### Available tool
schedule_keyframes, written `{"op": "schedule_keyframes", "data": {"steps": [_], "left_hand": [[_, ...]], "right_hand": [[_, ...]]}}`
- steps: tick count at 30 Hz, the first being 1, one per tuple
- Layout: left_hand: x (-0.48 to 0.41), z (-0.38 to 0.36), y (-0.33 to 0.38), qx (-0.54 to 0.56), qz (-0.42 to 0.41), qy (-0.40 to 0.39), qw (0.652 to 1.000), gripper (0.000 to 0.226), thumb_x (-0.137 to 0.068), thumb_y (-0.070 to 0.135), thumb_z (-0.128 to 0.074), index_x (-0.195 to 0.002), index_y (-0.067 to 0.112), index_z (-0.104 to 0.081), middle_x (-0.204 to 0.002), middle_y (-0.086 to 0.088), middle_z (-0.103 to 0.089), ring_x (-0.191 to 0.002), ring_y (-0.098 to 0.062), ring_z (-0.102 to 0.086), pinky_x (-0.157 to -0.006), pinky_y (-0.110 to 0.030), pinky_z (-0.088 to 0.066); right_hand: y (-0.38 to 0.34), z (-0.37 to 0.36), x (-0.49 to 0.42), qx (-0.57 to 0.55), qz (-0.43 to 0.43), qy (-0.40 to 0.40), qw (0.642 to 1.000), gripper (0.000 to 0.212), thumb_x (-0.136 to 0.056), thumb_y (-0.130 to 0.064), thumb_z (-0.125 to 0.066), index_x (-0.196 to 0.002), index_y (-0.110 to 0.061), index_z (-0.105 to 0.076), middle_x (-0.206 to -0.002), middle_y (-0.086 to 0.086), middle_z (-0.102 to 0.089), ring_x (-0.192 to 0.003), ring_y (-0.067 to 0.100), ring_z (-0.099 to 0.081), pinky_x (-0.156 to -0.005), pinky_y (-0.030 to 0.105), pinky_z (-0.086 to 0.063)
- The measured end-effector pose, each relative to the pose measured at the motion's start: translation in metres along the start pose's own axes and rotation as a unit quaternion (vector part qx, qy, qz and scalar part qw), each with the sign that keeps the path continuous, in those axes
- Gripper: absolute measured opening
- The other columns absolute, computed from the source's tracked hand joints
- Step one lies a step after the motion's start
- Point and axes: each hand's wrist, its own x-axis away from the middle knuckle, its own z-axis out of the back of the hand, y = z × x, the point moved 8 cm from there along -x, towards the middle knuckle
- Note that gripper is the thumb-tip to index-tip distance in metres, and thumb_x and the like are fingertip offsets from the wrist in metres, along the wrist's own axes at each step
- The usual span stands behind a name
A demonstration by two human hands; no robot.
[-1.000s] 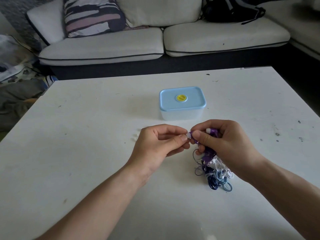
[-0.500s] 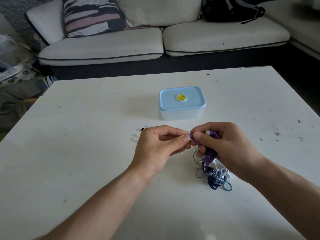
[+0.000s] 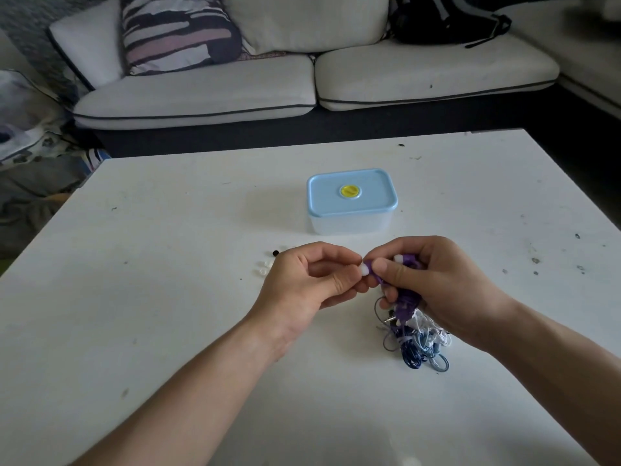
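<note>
Firstly, right hand [image 3: 437, 284]: you gripped the purple earbud [image 3: 370, 265] above the table [image 3: 168, 314], steadying it.
Left hand [image 3: 302, 287]: you pinched its white tip [image 3: 364, 271], likely to pull it off.
Cable bundle [image 3: 416, 344]: lay slack on the table beneath your right hand.
Loose tips [image 3: 263, 268]: lay just left of your left hand, out of the way.

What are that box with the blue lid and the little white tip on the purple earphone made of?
The box looks like plastic: milky translucent walls, a smooth blue lid with a soft sheen. The white tip, pinched by the left hand, looks like matte silicone or rubber, though it is too small to be sure. The purple earphone seems smooth hard plastic.
</note>
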Motion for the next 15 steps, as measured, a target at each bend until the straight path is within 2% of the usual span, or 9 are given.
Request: {"op": "schedule_keyframes", "data": {"steps": [3,5,7,9,12,15], "left_hand": [[0.000,0.002,-0.001,0.000,0.006,-0.004,1.000,0.027,-0.063,0.024,-0.078,-0.087,0.013,-0.071,-0.088,-0.017,-0.075,-0.087,-0.028,-0.073,-0.069,-0.023,-0.054],[-0.001,0.003,-0.001,-0.006,0.006,0.002,1.000,0.031,-0.062,0.027,-0.079,-0.088,0.014,-0.072,-0.090,-0.016,-0.075,-0.087,-0.028,-0.073,-0.070,-0.024,-0.055],[0.000,0.002,0.000,-0.013,0.012,0.002,1.000,0.029,-0.071,0.027,-0.076,-0.095,0.011,-0.071,-0.092,-0.012,-0.076,-0.085,-0.025,-0.073,-0.071,-0.026,-0.056],[0.000,0.001,0.001,-0.028,0.023,-0.004,0.999,0.020,-0.085,0.022,-0.070,-0.100,0.009,-0.070,-0.094,-0.008,-0.076,-0.086,-0.023,-0.073,-0.072,-0.028,-0.057],[-0.004,0.005,-0.002,-0.059,0.044,0.006,0.997,0.014,-0.093,0.021,-0.064,-0.101,0.011,-0.070,-0.096,-0.004,-0.076,-0.086,-0.021,-0.073,-0.074,-0.029,-0.058],[-0.019,0.013,0.000,-0.095,0.057,0.039,0.993,0.012,-0.094,0.021,-0.063,-0.101,0.013,-0.070,-0.095,-0.003,-0.076,-0.080,-0.016,-0.072,-0.069,-0.025,-0.056]], "right_hand": [[0.004,-0.002,0.000,-0.005,-0.021,-0.015,1.000,0.017,-0.084,-0.013,-0.067,-0.092,0.000,-0.073,-0.068,0.009,-0.067,-0.055,0.020,-0.058,-0.055,0.029,-0.051],[0.010,-0.004,0.000,-0.056,-0.061,-0.025,0.996,0.021,-0.086,-0.011,-0.065,-0.096,0.008,-0.068,-0.073,0.012,-0.066,-0.055,0.019,-0.054,-0.053,0.028,-0.050],[0.017,-0.004,0.002,-0.122,-0.109,-0.009,0.987,0.016,-0.092,-0.006,-0.060,-0.095,0.009,-0.065,-0.073,0.013,-0.061,-0.053,0.019,-0.050,-0.047,0.027,-0.047],[0.027,-0.001,0.004,-0.182,-0.159,0.019,0.970,0.013,-0.094,-0.006,-0.055,-0.087,0.002,-0.063,-0.070,0.011,-0.054,-0.050,0.018,-0.045,-0.043,0.026,-0.044],[0.037,0.004,0.004,-0.245,-0.212,0.031,0.946,0.013,-0.088,-0.012,-0.050,-0.076,-0.011,-0.055,-0.067,0.003,-0.045,-0.050,0.015,-0.033,-0.041,0.024,-0.036],[0.035,0.024,-0.007,-0.256,-0.198,0.079,0.943,0.020,-0.086,-0.013,-0.045,-0.084,-0.011,-0.065,-0.064,-0.001,-0.041,-0.054,0.014,-0.027,-0.040,0.021,-0.032]]}}
